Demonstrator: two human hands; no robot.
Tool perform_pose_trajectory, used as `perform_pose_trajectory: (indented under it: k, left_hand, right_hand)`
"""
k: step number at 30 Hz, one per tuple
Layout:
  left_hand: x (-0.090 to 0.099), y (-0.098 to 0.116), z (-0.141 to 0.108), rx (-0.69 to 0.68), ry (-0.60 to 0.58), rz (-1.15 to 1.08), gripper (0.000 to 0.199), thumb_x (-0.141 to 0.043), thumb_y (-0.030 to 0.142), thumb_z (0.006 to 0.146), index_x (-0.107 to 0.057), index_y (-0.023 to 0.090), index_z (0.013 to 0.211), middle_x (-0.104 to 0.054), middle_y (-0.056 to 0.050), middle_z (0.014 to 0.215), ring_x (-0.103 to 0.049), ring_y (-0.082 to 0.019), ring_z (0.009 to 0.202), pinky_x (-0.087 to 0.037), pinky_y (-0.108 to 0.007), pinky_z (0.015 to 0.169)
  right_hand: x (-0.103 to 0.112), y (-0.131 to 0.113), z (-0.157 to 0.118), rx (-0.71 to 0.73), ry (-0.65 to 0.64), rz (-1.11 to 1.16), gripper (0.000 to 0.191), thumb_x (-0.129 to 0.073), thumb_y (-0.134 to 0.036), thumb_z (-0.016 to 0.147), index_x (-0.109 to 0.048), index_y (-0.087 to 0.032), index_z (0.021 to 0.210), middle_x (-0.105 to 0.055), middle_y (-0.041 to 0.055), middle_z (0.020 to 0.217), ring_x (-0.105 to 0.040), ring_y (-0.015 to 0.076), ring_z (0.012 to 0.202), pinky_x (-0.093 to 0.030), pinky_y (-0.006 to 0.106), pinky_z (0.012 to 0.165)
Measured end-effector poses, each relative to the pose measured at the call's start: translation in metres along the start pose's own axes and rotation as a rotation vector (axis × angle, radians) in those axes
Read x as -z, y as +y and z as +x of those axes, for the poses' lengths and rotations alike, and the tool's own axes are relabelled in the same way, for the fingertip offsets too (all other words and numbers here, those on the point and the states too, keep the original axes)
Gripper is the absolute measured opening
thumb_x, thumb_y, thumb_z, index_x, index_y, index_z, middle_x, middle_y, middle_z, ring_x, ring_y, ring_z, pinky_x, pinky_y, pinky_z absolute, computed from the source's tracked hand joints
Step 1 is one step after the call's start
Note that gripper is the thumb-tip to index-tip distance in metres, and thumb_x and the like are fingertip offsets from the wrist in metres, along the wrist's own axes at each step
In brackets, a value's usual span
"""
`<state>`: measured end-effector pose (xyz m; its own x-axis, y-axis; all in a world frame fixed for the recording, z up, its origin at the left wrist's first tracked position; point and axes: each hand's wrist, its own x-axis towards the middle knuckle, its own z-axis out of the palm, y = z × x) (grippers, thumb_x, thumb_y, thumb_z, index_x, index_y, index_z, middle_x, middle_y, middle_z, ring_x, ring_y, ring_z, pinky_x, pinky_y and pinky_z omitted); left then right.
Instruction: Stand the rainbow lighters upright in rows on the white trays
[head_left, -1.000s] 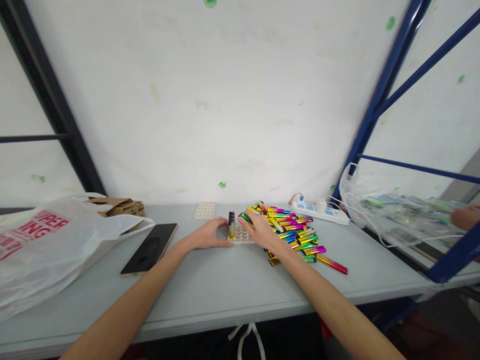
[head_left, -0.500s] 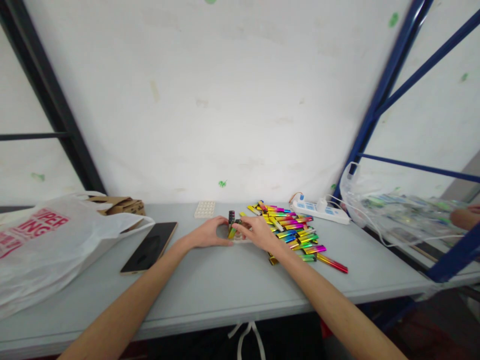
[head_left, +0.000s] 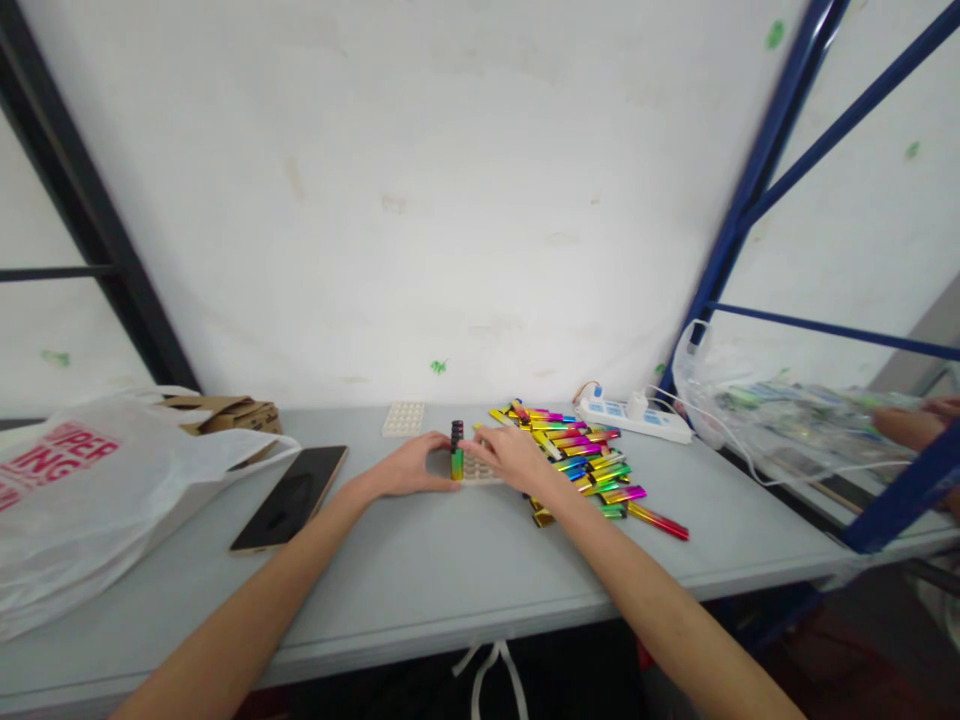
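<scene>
A small white tray with rows of holes (head_left: 480, 474) lies on the grey table in front of me. Along its left end stands a row of slim shiny tubes with black tops (head_left: 457, 465), the nearest one yellow and green. My left hand (head_left: 411, 467) is curved around that end, thumb at the near corner and fingers behind the row, gripping the tray. Above the tray, my right hand (head_left: 510, 456) has its fingers stretched out, one tip touching the upright tubes near their tops. I see nothing held in it, and it covers the tray's right part.
A heap of metallic coloured tubes (head_left: 592, 465) lies right of the tray. Behind are another white holed tray (head_left: 403, 419) and a power strip (head_left: 637, 420). At left are a dark phone (head_left: 291, 498) and a white plastic bag (head_left: 135, 500). Another person's hand (head_left: 907, 428) shows far right.
The tube that leaned between my hands now stands upright with the row. My right hand's fingers have come off it and straightened. The view has shifted slightly.
</scene>
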<state>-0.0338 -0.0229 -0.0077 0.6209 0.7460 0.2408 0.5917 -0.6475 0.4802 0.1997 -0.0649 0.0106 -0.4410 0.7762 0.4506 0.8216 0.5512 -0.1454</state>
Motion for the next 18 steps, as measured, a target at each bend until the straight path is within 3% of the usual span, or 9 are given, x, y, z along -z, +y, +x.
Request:
perform_pose_trajectory:
  k: [5, 8, 15, 18]
  left_hand:
    - [0.001, 0.003, -0.001, 0.028, -0.004, 0.016, 0.076, -0.081, 0.063, 0.066, -0.065, 0.017, 0.123, -0.068, -0.012, 0.131, -0.065, -0.035, 0.120, -0.048, -0.042, 0.107]
    - [0.001, 0.003, -0.001, 0.029, 0.008, 0.027, 0.075, -0.081, 0.065, 0.065, -0.066, 0.018, 0.121, -0.069, -0.011, 0.130, -0.064, -0.036, 0.121, -0.049, -0.043, 0.107]
    - [0.000, 0.001, 0.000, -0.007, 0.000, 0.038, 0.074, -0.080, 0.066, 0.067, -0.065, 0.019, 0.122, -0.068, -0.012, 0.130, -0.063, -0.036, 0.121, -0.049, -0.045, 0.107]
    - [-0.001, 0.001, 0.000, -0.014, 0.014, 0.019, 0.072, -0.081, 0.063, 0.067, -0.065, 0.017, 0.121, -0.068, -0.014, 0.129, -0.064, -0.036, 0.120, -0.049, -0.047, 0.107]
  right_hand:
    - [0.006, 0.054, -0.005, -0.138, 0.058, -0.021, 0.018, -0.052, -0.023, 0.103, -0.068, -0.016, 0.101, -0.071, 0.0090, 0.100, -0.064, 0.0182, 0.090, -0.044, 0.027, 0.083]
    - [0.006, 0.076, -0.004, -0.184, 0.037, -0.056, 0.016, -0.055, -0.019, 0.101, -0.070, -0.014, 0.105, -0.070, 0.0108, 0.107, -0.064, 0.0196, 0.098, -0.044, 0.029, 0.091]
    - [-0.008, 0.074, 0.028, -0.279, -0.147, -0.252, 0.025, -0.056, -0.030, 0.100, -0.070, -0.014, 0.113, -0.069, 0.0164, 0.119, -0.060, 0.0267, 0.115, -0.043, 0.037, 0.099]
    - [-0.017, 0.070, 0.038, -0.322, -0.179, -0.308, 0.024, -0.057, -0.026, 0.098, -0.069, -0.011, 0.113, -0.069, 0.0204, 0.119, -0.060, 0.0298, 0.117, -0.042, 0.042, 0.101]
